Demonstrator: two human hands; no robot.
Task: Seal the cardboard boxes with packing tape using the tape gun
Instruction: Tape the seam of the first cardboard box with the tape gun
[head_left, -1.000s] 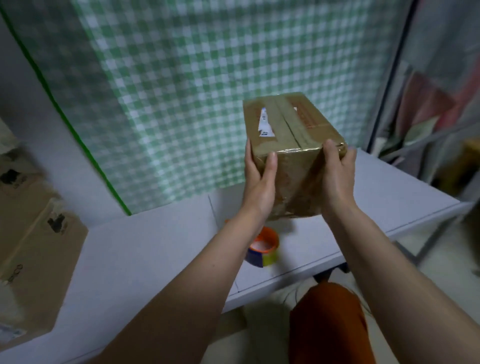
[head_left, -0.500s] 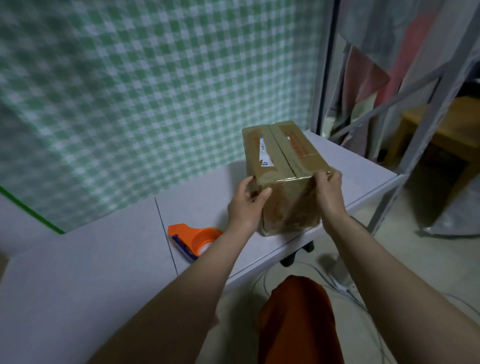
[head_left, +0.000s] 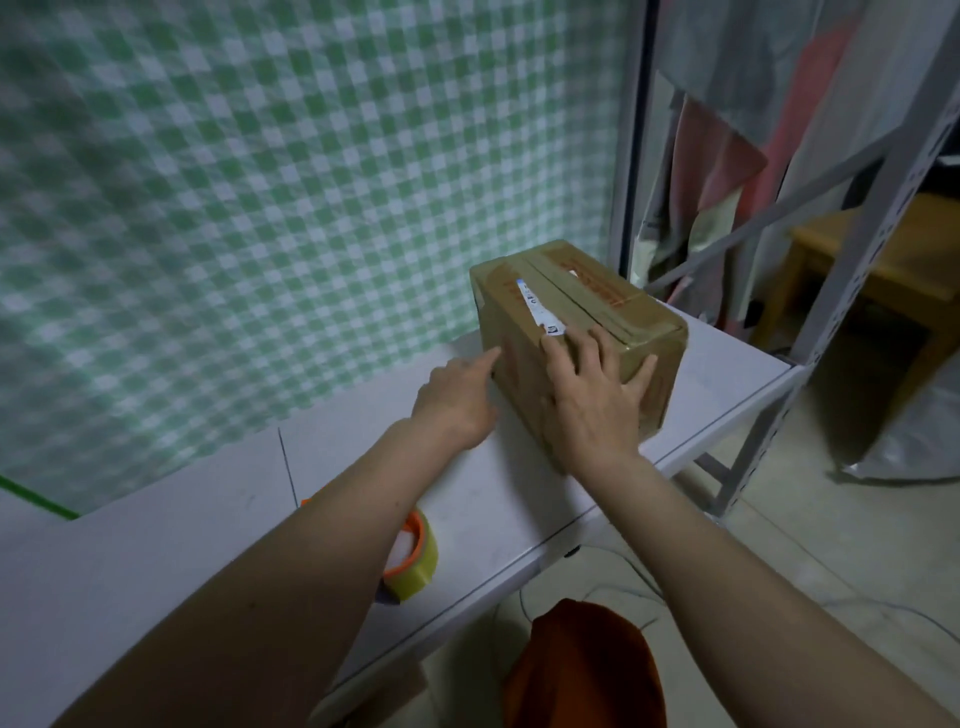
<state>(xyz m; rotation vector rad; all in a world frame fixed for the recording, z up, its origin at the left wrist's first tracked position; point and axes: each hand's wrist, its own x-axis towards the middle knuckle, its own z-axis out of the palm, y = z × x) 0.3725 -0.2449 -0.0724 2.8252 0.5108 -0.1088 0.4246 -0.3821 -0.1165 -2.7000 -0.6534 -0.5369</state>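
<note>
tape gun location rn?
Head view, lower left of centre: the tape gun lies on the white table, partly hidden under the left forearm, nearer the person than the cardboard box.

One brown cardboard box (head_left: 582, 332) wrapped in clear tape sits on one grey table (head_left: 156, 561). One orange tape gun (head_left: 410, 551) holding a clear roll lies there. Two bare hands show: left (head_left: 457, 400), right (head_left: 592, 405).

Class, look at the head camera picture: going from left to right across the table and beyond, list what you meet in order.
Tape gun with its roll, partly behind the left forearm → left hand → cardboard box, with the right hand spread on its near end → grey metal rack upright → wooden stool.
</note>
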